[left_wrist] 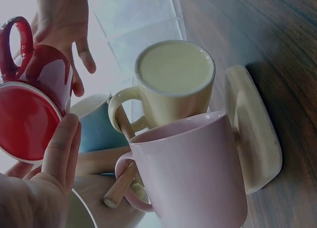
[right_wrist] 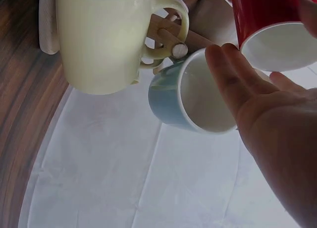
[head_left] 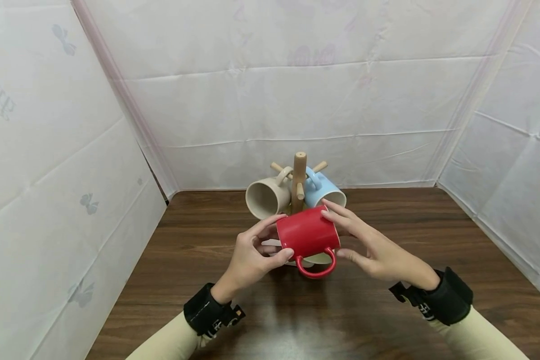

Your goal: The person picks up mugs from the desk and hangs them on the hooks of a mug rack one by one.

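A red mug [head_left: 308,232] is held in the air on its side, handle toward me. My left hand [head_left: 247,255] grips it at the base end, thumb in front and fingers behind; the left wrist view shows the mug's base [left_wrist: 25,121] toward that hand. Beside the mouth end is my right hand [head_left: 375,247], fingers extended by the rim; whether they touch is unclear. Behind the red mug stands a wooden mug tree [head_left: 300,172]. On its pegs hang a beige mug [head_left: 265,197] and a light blue mug [head_left: 326,190], with a pink mug [left_wrist: 190,173] and a pale yellow mug [left_wrist: 173,84] lower down.
The rack's wooden base [left_wrist: 252,134] rests on a dark brown wood-grain table [head_left: 198,240]. White sheeting [head_left: 297,100] encloses the back and both sides. A bare peg end [head_left: 300,191] points forward from the post.
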{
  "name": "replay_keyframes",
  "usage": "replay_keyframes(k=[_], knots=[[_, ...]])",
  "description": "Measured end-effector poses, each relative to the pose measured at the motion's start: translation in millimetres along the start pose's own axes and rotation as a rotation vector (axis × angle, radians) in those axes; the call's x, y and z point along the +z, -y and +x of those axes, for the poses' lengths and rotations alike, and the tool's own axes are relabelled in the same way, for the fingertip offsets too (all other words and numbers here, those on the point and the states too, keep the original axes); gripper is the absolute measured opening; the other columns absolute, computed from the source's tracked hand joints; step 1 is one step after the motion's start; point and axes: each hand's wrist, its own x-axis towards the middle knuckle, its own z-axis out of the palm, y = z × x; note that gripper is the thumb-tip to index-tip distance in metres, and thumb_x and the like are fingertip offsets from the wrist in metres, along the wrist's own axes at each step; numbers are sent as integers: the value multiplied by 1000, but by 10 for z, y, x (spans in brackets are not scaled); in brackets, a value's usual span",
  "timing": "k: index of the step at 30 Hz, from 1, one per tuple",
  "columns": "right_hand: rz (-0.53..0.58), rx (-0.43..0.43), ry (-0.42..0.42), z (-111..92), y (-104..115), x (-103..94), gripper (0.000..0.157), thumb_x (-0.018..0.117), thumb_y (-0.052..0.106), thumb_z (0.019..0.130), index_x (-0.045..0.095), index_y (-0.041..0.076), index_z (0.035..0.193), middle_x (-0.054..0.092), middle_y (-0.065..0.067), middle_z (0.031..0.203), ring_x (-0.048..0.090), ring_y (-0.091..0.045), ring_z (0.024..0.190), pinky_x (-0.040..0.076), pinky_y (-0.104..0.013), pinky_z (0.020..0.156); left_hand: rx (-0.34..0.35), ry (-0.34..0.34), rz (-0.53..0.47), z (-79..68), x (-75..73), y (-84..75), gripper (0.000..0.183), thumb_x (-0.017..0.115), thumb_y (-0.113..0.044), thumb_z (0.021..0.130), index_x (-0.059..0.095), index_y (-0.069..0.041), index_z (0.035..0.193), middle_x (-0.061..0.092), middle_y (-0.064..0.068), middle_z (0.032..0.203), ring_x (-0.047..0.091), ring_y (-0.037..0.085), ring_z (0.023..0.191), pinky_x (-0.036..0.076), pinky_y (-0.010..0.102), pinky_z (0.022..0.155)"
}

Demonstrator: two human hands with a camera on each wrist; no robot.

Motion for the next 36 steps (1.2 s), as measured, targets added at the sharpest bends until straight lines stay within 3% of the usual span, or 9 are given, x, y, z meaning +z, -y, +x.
replay_keyframes(k=[6, 12, 19, 24, 33, 36], knots=[[-51, 20, -54, 30, 38, 35, 73, 73, -8, 68, 42, 0, 134, 35, -25, 140, 35, -33, 125, 51, -36, 80, -31, 15, -4, -7, -4, 18, 57, 67, 3, 78, 44, 6, 131, 58, 19, 114, 63, 35, 84, 54, 47, 67], [-70, 53, -73, 15, 40, 38, 73, 73, -8, 67, 45, 1, 133, 39, -23, 137, 37, -32, 124, 52, -39, 79, -26, 29, -4, -22, 7, 28, 57, 64, 2, 82, 42, -1, 134, 56, 17, 120, 61, 34, 92, 54, 43, 70], [61, 88, -80, 5, -5, 33, 74, 73, -7, 70, 39, -2, 136, 36, -22, 138, 50, -26, 110, 53, -33, 77, 66, 74, -9, -7, 5, 30, 72, 70, 8, 74, 36, 3, 137, 51, 18, 126, 58, 36, 97, 52, 47, 75], [52, 99, -105, 19, -15, 18, 77, 75, -4, 69, 38, -1, 137, 43, -17, 133, 59, -19, 93, 54, -34, 73, 106, 79, 33, 14, 7, 30, 81, 75, 7, 68, 35, 2, 137, 48, 17, 129, 60, 31, 95, 53, 46, 75], [-15, 101, -187, 106, -4, -2, 72, 77, -5, 66, 45, 0, 131, 61, -1, 103, 62, -14, 81, 55, -43, 61, 8, 7, 44, 19, 15, 18, 73, 72, 1, 75, 36, -2, 138, 55, 16, 122, 63, 32, 84, 54, 44, 71], [24, 96, -189, 117, -11, -3, 71, 76, -6, 67, 45, -2, 131, 59, -3, 105, 62, -16, 83, 55, -42, 62, -22, -7, 40, 28, 23, 13, 72, 73, 0, 75, 38, -3, 138, 56, 16, 119, 64, 30, 83, 54, 43, 71]])
